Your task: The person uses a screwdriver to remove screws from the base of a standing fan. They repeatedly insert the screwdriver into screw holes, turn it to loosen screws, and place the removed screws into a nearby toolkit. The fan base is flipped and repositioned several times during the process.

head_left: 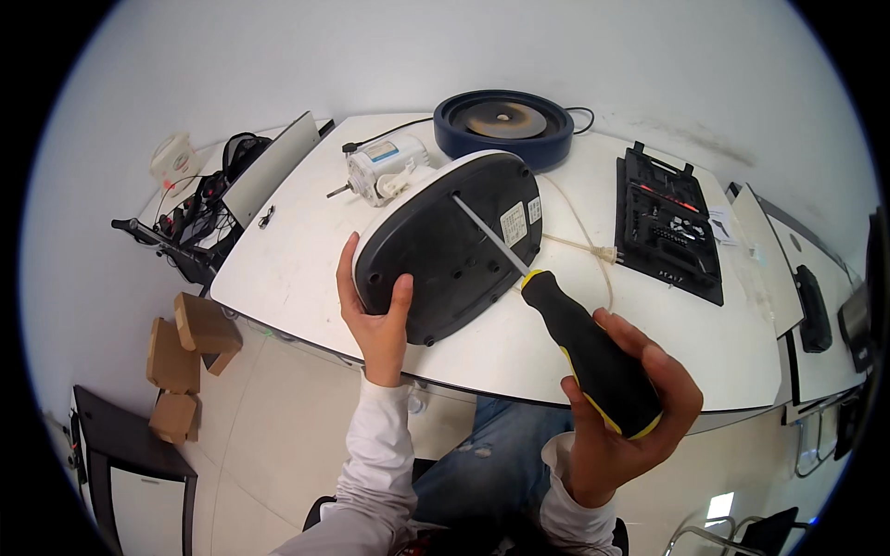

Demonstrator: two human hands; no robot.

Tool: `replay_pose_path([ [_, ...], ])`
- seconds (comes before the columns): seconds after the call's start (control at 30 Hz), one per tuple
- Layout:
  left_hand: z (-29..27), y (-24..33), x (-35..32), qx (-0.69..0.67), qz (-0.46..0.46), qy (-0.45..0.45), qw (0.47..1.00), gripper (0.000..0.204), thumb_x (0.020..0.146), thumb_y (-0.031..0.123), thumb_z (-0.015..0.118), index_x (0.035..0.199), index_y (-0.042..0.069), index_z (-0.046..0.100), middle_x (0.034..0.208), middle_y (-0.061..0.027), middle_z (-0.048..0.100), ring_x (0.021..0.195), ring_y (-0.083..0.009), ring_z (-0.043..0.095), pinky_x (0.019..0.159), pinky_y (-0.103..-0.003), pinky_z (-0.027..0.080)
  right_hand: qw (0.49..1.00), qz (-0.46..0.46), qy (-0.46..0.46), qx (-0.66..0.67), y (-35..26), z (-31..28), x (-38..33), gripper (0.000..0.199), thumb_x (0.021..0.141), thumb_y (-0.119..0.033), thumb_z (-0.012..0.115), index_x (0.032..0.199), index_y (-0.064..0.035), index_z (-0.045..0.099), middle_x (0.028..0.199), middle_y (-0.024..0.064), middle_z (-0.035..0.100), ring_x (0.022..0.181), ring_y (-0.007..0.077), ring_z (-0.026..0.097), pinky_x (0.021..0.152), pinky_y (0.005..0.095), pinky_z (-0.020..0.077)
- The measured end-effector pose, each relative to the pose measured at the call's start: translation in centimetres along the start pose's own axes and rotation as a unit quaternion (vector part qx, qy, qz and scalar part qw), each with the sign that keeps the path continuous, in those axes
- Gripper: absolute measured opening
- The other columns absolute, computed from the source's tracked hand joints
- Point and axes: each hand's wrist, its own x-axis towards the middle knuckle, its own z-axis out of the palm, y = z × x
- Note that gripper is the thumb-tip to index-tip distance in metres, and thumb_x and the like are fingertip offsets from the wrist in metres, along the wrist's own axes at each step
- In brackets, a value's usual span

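Note:
My left hand (378,320) grips the near left edge of a fan base (431,269), thumb on its black underside and fingers behind. The base is tilted up so that its underside, with several screw holes and white labels, faces me. A white motor (387,165) with a bare metal shaft shows behind the base's upper edge. In my right hand (649,398) is a large screwdriver (593,357) with a black and yellow handle. Its long shank slants up to the left, and the tip meets a hole near the top of the underside.
Behind the base on the white table (287,269) stands a round dark blue tub-like part (505,153) with a stained metal disc inside. An open black tool case (667,222) lies at the right, beside a pale cord with a plug (604,253). Cardboard boxes (176,352) sit on the floor at left.

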Motion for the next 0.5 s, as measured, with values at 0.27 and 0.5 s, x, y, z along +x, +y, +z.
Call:
replay_pose_path([
  [0.27, -0.2, -0.1, 0.0, -0.011, 0.006, 0.002, 1.000, 0.074, 0.076, 0.033, 0.075, 0.135, 0.007, 0.040, 0.132, -0.0102, 0.045, 0.117, -0.0213, 0.047, 0.101, -0.031, 0.034, 0.995, 0.056, -0.031, -0.075, -0.5, -0.6, 0.0, 0.046, 0.083, -0.006, 0.064, 0.115, -0.0072, 0.031, 0.115, 0.0270, 0.047, 0.103, 0.0340, 0.054, 0.083, 0.0348, 0.0502],
  [0.5, 0.0, 0.1, 0.1, -0.022, 0.006, -0.006, 1.000, 0.072, 0.076, 0.030, 0.075, 0.135, 0.007, 0.041, 0.131, -0.0103, 0.046, 0.116, -0.0213, 0.047, 0.101, -0.031, 0.034, 0.995, 0.068, -0.045, -0.050, -1.3, -0.9, 0.5, 0.038, 0.079, 0.000, 0.066, 0.110, -0.0036, 0.044, 0.111, 0.0244, 0.050, 0.100, 0.0342, 0.055, 0.079, 0.0344, 0.0504],
])
